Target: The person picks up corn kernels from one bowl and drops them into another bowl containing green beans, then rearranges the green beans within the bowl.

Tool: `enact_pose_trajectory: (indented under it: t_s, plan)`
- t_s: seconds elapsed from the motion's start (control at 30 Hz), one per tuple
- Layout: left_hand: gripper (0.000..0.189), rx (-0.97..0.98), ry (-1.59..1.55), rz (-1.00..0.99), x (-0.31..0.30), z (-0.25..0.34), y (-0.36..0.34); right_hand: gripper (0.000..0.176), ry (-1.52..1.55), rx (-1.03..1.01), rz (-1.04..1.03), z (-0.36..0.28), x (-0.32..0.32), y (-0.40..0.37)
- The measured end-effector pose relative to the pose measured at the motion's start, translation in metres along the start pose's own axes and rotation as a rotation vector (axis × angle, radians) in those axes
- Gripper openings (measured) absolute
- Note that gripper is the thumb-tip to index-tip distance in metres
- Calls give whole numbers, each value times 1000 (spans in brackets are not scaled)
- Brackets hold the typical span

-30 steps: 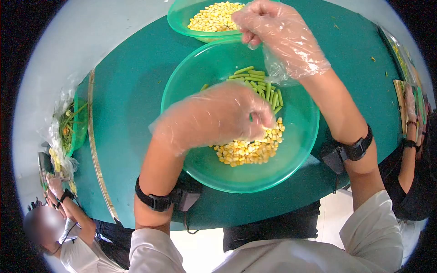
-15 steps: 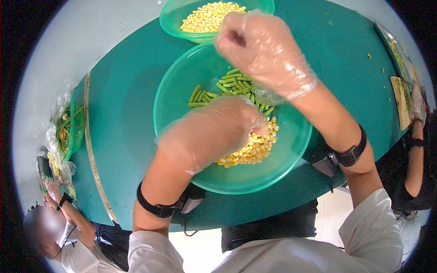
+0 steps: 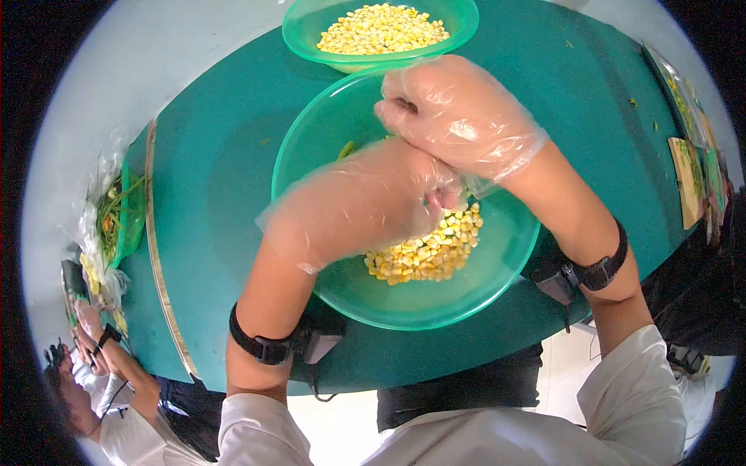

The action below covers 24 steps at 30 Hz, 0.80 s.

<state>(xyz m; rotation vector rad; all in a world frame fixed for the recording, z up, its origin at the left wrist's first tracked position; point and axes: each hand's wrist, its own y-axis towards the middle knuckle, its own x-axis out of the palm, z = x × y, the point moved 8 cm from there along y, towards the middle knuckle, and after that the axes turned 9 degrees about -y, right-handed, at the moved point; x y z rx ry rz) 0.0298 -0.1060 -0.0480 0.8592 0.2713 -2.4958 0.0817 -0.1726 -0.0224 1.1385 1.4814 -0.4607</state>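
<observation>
Both my hands wear clear plastic gloves and are over the large green bowl (image 3: 497, 287). My left hand (image 3: 381, 194) is closed, fingers curled downward just above a heap of corn kernels (image 3: 423, 252). My right hand (image 3: 462, 113) forms a loose fist over the bowl's far side, overlapping my left hand in view. Whatever either hand holds is hidden. Cut green beans (image 3: 347, 150) show only as a sliver behind my left hand; the rest are covered. Beyond stands a second green bowl (image 3: 303, 39) with more corn kernels (image 3: 385, 29).
A green table (image 3: 210, 202) lies under the bowls. At left, a green basket (image 3: 128, 221) with greens and plastic stands beyond a pale edge strip (image 3: 155, 264); a person's gloved hand (image 3: 89, 320) is close by. A wooden board (image 3: 686, 182) is at far right.
My right hand has come down from beside the far bowl to my left hand, which has risen slightly. The green beans are now mostly covered. A person's arm at far right has left view.
</observation>
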Motion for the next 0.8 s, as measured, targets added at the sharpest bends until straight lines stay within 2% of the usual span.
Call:
enact_pose_trajectory:
  t_s: [0.1, 0.2, 0.3, 0.37, 0.43, 0.5, 0.57, 0.77, 0.8]
  plan:
    - [14, 5, -155, -38, -12, 3, 3, 32, 48, 33, -8, 8, -3, 3]
    - [12, -97, -319, -33, -23, 4, 1, 34, 183, 73, 30, 13, -10, 5]
    - [9, -119, -581, 133, -32, -9, -4, 34, 292, 94, 185, 21, -19, 8]
    - [8, -108, -587, 359, -50, -15, -3, 29, 399, 122, 286, 28, -28, 9]
    - [8, -54, -535, 593, -72, -22, -7, 18, 725, 99, 141, 25, -43, 12]
    - [8, -58, -670, 744, -82, -30, -12, 11, 827, 18, 142, 20, -42, 12]
    - [12, -32, -763, 821, -90, -37, -17, 11, 707, -117, 294, 13, -25, 13]
    - [18, -88, -755, 822, -91, -45, -17, 21, 948, 87, -5, 18, -11, 15]
    - [18, -71, -757, 821, -91, -45, -17, 21, 948, 86, -5, 18, -11, 15]
